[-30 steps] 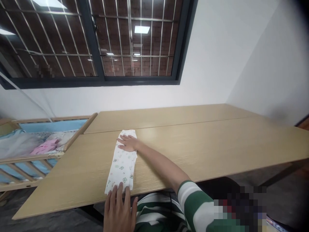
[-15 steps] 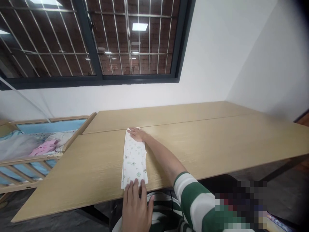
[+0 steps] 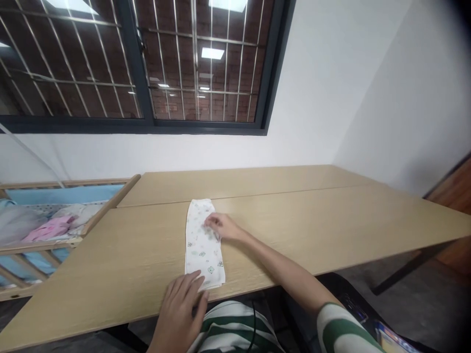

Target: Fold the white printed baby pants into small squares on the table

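Note:
A folded white cloth (image 3: 200, 255) with a small green and grey print lies lengthwise on the pale wooden table (image 3: 287, 220), its near end close to the front edge. It could be a small garment; the kind is unclear. My right hand (image 3: 222, 226) is at the cloth's right side, above its middle, with bent fingers drawn together on the fabric. Its fingertips are slightly blurred. Fingers stretched out and a little apart, my left hand (image 3: 182, 304) rests by the near left corner, with fingertips at the cloth's lower edge.
A wooden crib (image 3: 110, 203) with blue lining stands against the table's left side, holding a pink cloth (image 3: 51, 228) and white bedding. Behind the table are a white wall (image 3: 301, 122) and a barred window (image 3: 198, 73). A dark chair (image 3: 342, 299) is below the front edge.
My right hand has moved from the cloth's far end nearer to me, its flat fingers now drawn together. My left hand has shifted left from the near end. The view has tilted slightly.

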### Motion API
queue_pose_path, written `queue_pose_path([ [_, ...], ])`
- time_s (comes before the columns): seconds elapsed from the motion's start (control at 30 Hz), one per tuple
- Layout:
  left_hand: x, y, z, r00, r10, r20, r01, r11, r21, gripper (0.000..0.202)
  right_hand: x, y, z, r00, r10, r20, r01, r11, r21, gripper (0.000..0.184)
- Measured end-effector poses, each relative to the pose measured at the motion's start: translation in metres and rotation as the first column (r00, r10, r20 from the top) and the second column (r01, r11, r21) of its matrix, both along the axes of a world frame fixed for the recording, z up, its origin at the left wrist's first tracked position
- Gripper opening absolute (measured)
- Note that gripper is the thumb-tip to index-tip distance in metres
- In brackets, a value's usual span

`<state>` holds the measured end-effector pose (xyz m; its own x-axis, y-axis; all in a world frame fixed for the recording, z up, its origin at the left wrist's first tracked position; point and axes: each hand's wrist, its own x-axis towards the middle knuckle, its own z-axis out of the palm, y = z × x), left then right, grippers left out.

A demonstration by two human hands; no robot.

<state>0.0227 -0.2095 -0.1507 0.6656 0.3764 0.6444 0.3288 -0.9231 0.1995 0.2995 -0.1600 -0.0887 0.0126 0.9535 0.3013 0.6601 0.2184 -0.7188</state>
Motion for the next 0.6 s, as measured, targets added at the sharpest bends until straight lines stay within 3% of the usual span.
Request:
queue_pose_path([
  [0.1,-0.009,0.01,-0.004,0.998,-0.054,-0.021,0.055,0.998,0.04,0.03,-0.02,-0.046,0.014,0.97,0.239,-0.047,-0.243,0.953,-0.18,0.022],
  [0.2,-0.015,0.01,-0.008,0.996,-0.067,-0.053,0.071,0.994,0.084,0.031,-0.038,-0.085,0.024,0.917,0.378,0.124,-0.334,0.901,-0.278,0.031],
  [0.33,-0.02,0.007,-0.008,0.996,-0.072,-0.058,0.08,0.986,0.149,0.03,-0.056,-0.118,0.024,0.794,0.392,0.464,-0.296,0.917,-0.267,0.053],
  [0.4,-0.023,0.006,-0.004,0.994,-0.097,-0.054,0.104,0.981,0.162,0.03,-0.062,-0.13,0.021,0.759,0.372,0.534,-0.27,0.927,-0.262,0.05],
  [0.5,-0.028,0.004,0.006,0.984,-0.172,-0.041,0.176,0.975,0.135,0.042,-0.067,-0.142,0.02,0.77,0.356,0.529,-0.257,0.932,-0.254,0.036],
  [0.6,-0.031,0.002,0.019,0.958,-0.284,-0.043,0.286,0.957,0.045,0.042,-0.068,-0.151,0.03,0.821,0.386,0.421,-0.292,0.917,-0.271,0.039],
])
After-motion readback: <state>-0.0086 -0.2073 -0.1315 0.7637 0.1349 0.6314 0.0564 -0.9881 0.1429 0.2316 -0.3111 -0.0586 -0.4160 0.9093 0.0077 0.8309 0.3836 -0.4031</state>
